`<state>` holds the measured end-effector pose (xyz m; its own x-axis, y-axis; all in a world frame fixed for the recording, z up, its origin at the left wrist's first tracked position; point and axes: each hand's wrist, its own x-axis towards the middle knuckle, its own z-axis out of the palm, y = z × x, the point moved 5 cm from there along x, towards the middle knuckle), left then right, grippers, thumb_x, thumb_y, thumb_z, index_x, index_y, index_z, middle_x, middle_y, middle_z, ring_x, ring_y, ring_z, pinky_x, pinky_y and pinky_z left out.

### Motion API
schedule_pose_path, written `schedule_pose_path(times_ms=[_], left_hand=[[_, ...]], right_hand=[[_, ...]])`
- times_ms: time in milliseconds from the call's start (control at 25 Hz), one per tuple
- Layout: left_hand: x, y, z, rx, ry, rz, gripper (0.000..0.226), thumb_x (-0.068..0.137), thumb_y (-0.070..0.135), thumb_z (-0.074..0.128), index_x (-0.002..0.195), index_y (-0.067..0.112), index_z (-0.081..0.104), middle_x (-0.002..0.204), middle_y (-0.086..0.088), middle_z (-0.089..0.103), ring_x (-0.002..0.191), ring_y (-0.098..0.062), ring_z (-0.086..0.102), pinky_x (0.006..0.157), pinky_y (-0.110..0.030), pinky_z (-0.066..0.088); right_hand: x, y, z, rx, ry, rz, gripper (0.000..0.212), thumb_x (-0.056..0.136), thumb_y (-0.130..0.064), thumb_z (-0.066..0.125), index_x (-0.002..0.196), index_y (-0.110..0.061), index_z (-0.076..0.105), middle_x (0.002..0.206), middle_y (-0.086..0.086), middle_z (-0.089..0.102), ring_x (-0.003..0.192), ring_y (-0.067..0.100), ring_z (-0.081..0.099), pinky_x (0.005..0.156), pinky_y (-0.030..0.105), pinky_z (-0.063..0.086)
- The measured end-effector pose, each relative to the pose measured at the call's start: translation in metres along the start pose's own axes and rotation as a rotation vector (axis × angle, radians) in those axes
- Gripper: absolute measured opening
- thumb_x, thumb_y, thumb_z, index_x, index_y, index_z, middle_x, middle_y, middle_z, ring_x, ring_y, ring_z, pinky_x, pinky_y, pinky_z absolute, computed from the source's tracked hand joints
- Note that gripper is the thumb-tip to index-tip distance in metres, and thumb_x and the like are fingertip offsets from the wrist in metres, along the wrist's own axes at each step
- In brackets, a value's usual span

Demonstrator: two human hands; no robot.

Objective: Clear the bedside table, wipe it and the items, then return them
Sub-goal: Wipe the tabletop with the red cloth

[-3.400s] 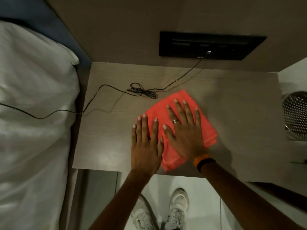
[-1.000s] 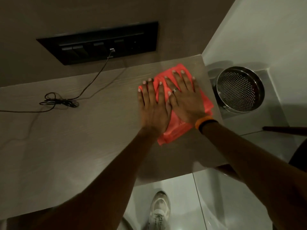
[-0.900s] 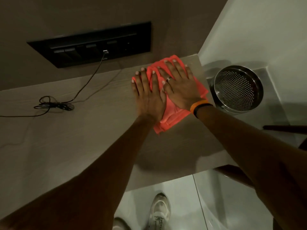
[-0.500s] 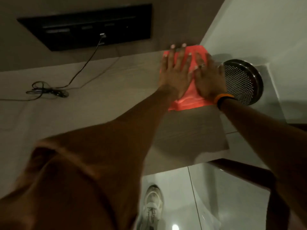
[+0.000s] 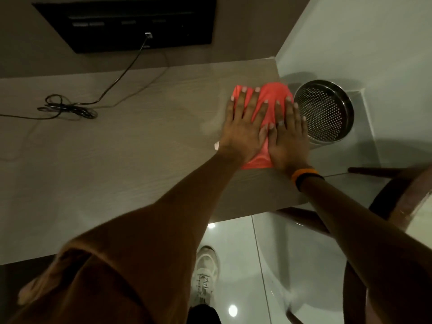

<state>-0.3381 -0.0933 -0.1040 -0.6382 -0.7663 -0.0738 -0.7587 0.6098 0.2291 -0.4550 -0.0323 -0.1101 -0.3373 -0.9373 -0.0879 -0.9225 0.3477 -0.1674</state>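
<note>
A folded orange-red cloth (image 5: 272,99) lies on the light wooden bedside table (image 5: 131,160), near its right edge. My left hand (image 5: 243,126) presses flat on the cloth's left part, fingers straight and spread. Beside it, my right hand (image 5: 288,134) lies flat on the right part, an orange and black band at its wrist. The two hands cover most of the cloth. No other items stand on the tabletop apart from a cable.
A black cable (image 5: 70,108) lies coiled on the table's left and runs up to a black wall panel (image 5: 131,22). A perforated metal bin (image 5: 325,111) stands on the floor right of the table. A dark wooden chair (image 5: 397,202) is at lower right.
Both hands have slid the cloth from the table's middle to its right side, up into the back right corner, and now back toward me along the right edge.
</note>
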Motion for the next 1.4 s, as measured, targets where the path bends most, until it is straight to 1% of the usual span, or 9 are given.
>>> schedule_pose_path(times_ms=[160, 320, 480, 680, 880, 960, 1080, 1320, 1400], left_hand=[[-0.041, 0.021, 0.008, -0.021, -0.006, 0.029, 0.067, 0.103, 0.050, 0.014, 0.161, 0.016, 0.007, 0.169, -0.014, -0.002, 0.154, -0.037, -0.007, 0.123, -0.056, 0.006], [-0.078, 0.037, 0.012, -0.097, -0.028, 0.059, 0.065, 0.104, 0.048, 0.016, 0.161, 0.017, 0.008, 0.169, -0.014, -0.002, 0.154, -0.037, -0.008, 0.122, -0.056, 0.006], [-0.112, 0.044, 0.019, -0.102, -0.067, 0.087, 0.069, 0.101, 0.051, 0.010, 0.160, 0.016, 0.006, 0.168, -0.015, -0.003, 0.155, -0.037, -0.006, 0.122, -0.057, 0.006], [-0.146, 0.043, 0.019, -0.128, -0.028, 0.138, 0.065, 0.104, 0.049, 0.018, 0.160, 0.016, 0.014, 0.168, -0.015, 0.007, 0.155, -0.037, 0.002, 0.123, -0.057, 0.008], [-0.184, 0.019, 0.018, -0.185, 0.048, 0.136, 0.059, 0.105, 0.042, 0.018, 0.157, 0.015, 0.026, 0.166, -0.015, 0.018, 0.155, -0.035, 0.006, 0.122, -0.056, 0.014], [-0.197, 0.008, 0.018, -0.191, 0.062, 0.114, 0.059, 0.105, 0.041, 0.026, 0.158, 0.014, 0.025, 0.167, -0.014, 0.017, 0.155, -0.034, 0.005, 0.122, -0.057, 0.015], [-0.217, -0.016, 0.017, -0.139, 0.052, 0.059, 0.060, 0.106, 0.040, 0.026, 0.160, 0.014, 0.018, 0.168, -0.014, 0.009, 0.156, -0.033, 0.000, 0.122, -0.056, 0.015], [-0.260, -0.066, 0.001, -0.097, 0.114, -0.117, 0.060, 0.105, 0.037, 0.033, 0.158, 0.011, 0.024, 0.166, -0.015, 0.016, 0.154, -0.034, 0.013, 0.121, -0.056, 0.022], [-0.271, -0.080, -0.004, -0.074, 0.113, -0.165, 0.060, 0.105, 0.038, 0.033, 0.158, 0.010, 0.023, 0.166, -0.016, 0.015, 0.154, -0.035, 0.012, 0.121, -0.056, 0.021]], right_hand=[[-0.050, 0.003, -0.002, 0.013, -0.006, 0.057, 0.063, 0.104, -0.030, 0.031, 0.162, -0.015, 0.011, 0.170, 0.012, 0.007, 0.158, 0.029, 0.006, 0.127, 0.052, 0.014], [-0.098, 0.000, 0.000, -0.008, -0.048, 0.142, 0.063, 0.104, -0.032, 0.023, 0.162, -0.017, 0.003, 0.171, 0.009, 0.000, 0.159, 0.029, 0.000, 0.127, 0.053, 0.011], [-0.136, -0.006, 0.003, -0.089, -0.075, 0.179, 0.062, 0.108, -0.028, 0.027, 0.162, -0.015, 0.000, 0.170, 0.011, -0.007, 0.158, 0.031, -0.009, 0.127, 0.055, 0.005], [-0.170, -0.020, 0.010, -0.115, -0.052, 0.223, 0.062, 0.104, -0.034, 0.012, 0.161, -0.014, 0.003, 0.170, 0.013, -0.003, 0.158, 0.033, -0.005, 0.127, 0.058, 0.006], [-0.195, -0.054, 0.019, -0.114, 0.014, 0.159, 0.059, 0.106, -0.032, 0.019, 0.160, -0.009, 0.015, 0.169, 0.018, 0.010, 0.156, 0.040, 0.006, 0.124, 0.063, 0.014], [-0.200, -0.069, 0.023, -0.127, 0.019, 0.129, 0.057, 0.107, -0.030, 0.026, 0.160, -0.008, 0.019, 0.168, 0.019, 0.012, 0.156, 0.041, 0.008, 0.123, 0.064, 0.016], [-0.202, -0.093, 0.025, -0.100, 0.021, 0.044, 0.059, 0.106, -0.031, 0.032, 0.160, -0.012, 0.019, 0.169, 0.015, 0.010, 0.157, 0.038, 0.006, 0.124, 0.062, 0.013], [-0.202, -0.154, 0.033, -0.040, -0.002, -0.128, 0.058, 0.107, -0.035, 0.019, 0.161, -0.014, 0.017, 0.170, 0.012, 0.011, 0.158, 0.034, 0.004, 0.124, 0.060, 0.015], [-0.204, -0.170, 0.037, -0.037, -0.006, -0.203, 0.058, 0.108, -0.036, 0.017, 0.161, -0.013, 0.018, 0.170, 0.011, 0.010, 0.158, 0.034, 0.004, 0.124, 0.061, 0.016]])
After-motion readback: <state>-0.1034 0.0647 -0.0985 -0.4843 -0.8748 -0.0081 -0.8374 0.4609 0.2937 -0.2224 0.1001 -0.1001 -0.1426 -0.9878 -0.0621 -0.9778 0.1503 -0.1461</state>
